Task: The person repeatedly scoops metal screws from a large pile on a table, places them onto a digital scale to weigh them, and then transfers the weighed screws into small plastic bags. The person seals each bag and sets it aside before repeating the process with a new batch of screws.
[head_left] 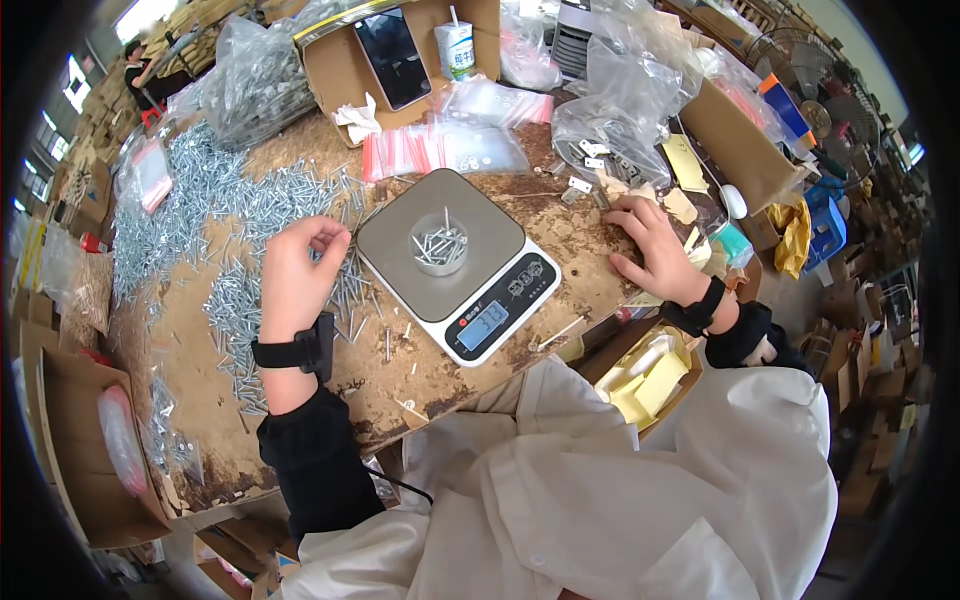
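My left hand (305, 270) is just left of the scale, over the edge of a large spread of silvery screws (240, 200). Its fingers are curled together in a pinch, and what they hold, if anything, is hidden. A digital kitchen scale (385, 240) with a grey plate and white front stands between my hands, its display lit. On the plate sits a small see-through cup (418, 262) with several screws (440, 247) in it, one of them upright. My right hand (655, 250) rests on the worn table (560, 215) to the right, fingers spread, beside paper scraps and small metal plates (579, 186).
Behind the scale lie zip bags (470, 148) and a cardboard box (335, 70) with a phone (393, 58) and a drink carton (456, 50). A yellow-filled box (645, 380) is below my right wrist. Right are another carton (735, 135) and a fan (815, 85).
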A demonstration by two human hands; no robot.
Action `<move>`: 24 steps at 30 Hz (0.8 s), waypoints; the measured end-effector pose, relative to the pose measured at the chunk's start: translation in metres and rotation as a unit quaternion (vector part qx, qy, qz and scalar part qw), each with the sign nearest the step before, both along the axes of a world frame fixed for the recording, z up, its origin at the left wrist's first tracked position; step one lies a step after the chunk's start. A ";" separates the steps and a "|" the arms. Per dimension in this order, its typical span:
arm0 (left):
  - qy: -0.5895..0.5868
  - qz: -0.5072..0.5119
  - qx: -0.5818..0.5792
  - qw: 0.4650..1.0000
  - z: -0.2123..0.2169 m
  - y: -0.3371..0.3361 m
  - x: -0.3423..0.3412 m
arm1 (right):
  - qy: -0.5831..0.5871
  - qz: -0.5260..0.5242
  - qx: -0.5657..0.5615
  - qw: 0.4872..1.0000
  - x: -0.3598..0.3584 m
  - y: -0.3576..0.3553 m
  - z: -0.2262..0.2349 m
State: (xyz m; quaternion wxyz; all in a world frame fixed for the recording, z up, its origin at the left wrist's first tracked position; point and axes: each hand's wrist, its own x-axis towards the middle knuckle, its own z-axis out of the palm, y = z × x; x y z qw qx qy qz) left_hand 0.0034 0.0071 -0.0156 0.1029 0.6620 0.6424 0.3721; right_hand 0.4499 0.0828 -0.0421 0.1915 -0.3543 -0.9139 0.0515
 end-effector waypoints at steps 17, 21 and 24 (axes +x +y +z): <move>-0.008 -0.033 0.018 0.999 0.008 -0.004 0.007 | 0.053 0.085 0.149 0.984 0.023 -0.011 -0.029; -0.003 -0.046 0.041 0.998 0.004 -0.001 0.005 | 0.060 0.009 0.037 0.997 0.017 -0.012 -0.013; 0.004 -0.055 0.040 0.998 0.005 0.001 0.005 | 0.033 0.006 -0.105 0.994 -0.010 -0.019 0.033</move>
